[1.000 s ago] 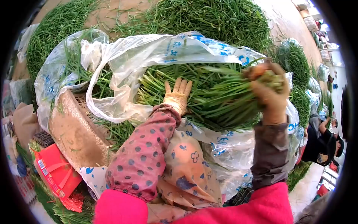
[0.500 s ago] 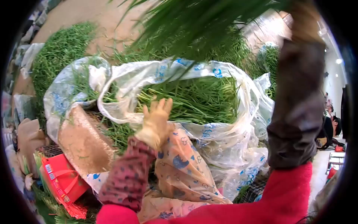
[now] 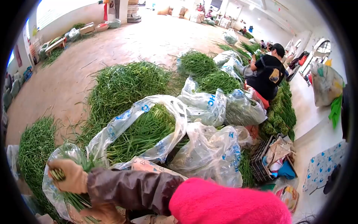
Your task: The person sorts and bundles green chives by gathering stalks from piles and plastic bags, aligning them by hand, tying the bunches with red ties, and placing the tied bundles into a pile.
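My right hand (image 3: 69, 175), in a tan glove below a dark brown sleeve cover, is at the lower left, closed round a bunch of green stalks (image 3: 76, 199) whose cut ends poke out of the fist. Just below it, my left hand (image 3: 104, 213) touches the lower part of the same bunch; its fingers are partly hidden under the right arm. To the right of the hands, an open clear plastic bag (image 3: 123, 118) with blue print holds more green stalks (image 3: 143, 130).
Heaps of greens (image 3: 125, 87) lie on the floor beyond the bag. More filled bags (image 3: 209, 149) stand to the right, near a black crate (image 3: 263, 158) with cloths. A person in black (image 3: 266, 76) sits at the right. Others are far back.
The view has swung up and right. My right hand has lifted the bunch out of the bag and carried it to the left, where my left hand now meets it.
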`<action>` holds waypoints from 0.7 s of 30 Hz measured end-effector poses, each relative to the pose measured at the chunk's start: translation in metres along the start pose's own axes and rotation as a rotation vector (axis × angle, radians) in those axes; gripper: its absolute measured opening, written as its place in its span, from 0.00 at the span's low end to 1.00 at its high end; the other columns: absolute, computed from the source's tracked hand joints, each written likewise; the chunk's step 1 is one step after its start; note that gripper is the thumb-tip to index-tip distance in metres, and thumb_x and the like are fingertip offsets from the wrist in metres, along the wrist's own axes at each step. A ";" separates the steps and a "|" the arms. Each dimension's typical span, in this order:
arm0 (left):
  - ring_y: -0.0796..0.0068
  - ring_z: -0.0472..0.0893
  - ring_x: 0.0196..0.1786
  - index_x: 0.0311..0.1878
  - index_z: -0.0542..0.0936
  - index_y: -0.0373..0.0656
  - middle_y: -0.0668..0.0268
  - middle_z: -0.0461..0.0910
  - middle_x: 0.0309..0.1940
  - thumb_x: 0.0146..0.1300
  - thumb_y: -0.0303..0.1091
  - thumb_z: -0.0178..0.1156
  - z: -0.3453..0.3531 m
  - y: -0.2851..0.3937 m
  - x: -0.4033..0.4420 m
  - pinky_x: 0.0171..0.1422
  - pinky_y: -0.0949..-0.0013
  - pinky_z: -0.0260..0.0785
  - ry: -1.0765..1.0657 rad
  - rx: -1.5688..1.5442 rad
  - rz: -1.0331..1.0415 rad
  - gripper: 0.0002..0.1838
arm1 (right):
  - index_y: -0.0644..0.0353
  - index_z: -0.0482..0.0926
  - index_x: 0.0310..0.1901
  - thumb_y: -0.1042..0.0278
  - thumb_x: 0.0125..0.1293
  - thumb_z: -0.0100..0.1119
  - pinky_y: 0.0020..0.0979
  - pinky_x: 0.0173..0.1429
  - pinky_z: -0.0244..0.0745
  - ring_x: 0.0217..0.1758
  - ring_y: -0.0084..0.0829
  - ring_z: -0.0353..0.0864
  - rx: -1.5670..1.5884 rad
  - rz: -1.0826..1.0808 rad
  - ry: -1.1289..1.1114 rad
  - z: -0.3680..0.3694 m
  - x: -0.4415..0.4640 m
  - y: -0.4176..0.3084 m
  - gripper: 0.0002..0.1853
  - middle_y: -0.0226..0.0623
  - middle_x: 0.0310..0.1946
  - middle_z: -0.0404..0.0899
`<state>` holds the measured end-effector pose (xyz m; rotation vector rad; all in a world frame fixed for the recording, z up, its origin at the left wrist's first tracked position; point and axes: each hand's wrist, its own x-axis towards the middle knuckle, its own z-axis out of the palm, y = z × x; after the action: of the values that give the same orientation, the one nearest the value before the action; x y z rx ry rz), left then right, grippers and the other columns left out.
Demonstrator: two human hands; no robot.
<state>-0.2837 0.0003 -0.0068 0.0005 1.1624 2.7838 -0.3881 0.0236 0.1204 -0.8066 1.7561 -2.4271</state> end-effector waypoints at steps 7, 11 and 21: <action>0.64 0.74 0.60 0.71 0.61 0.40 0.58 0.68 0.65 0.54 0.32 0.66 -0.014 0.011 -0.035 0.65 0.59 0.67 0.144 -0.029 0.089 0.41 | 0.63 0.75 0.42 0.79 0.54 0.63 0.28 0.42 0.72 0.37 0.21 0.74 0.281 0.085 -0.059 0.023 -0.103 0.016 0.13 0.31 0.33 0.76; 0.63 0.75 0.58 0.71 0.62 0.39 0.58 0.70 0.63 0.54 0.33 0.66 -0.033 0.022 -0.065 0.63 0.59 0.70 0.237 -0.079 0.162 0.40 | 0.63 0.77 0.49 0.72 0.54 0.69 0.28 0.47 0.75 0.42 0.23 0.77 0.092 0.047 -0.200 0.012 -0.134 0.023 0.20 0.30 0.35 0.78; 0.63 0.78 0.54 0.69 0.64 0.36 0.57 0.73 0.60 0.55 0.36 0.64 -0.059 0.016 -0.133 0.58 0.59 0.75 0.281 -0.370 0.314 0.38 | 0.64 0.71 0.60 0.35 0.43 0.75 0.42 0.57 0.78 0.57 0.42 0.79 0.082 0.563 -0.279 -0.101 -0.098 0.005 0.48 0.41 0.58 0.75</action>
<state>-0.1563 -0.0677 -0.0305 -0.2736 0.7230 3.3254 -0.3482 0.1422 0.0559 -0.5166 1.5099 -1.9023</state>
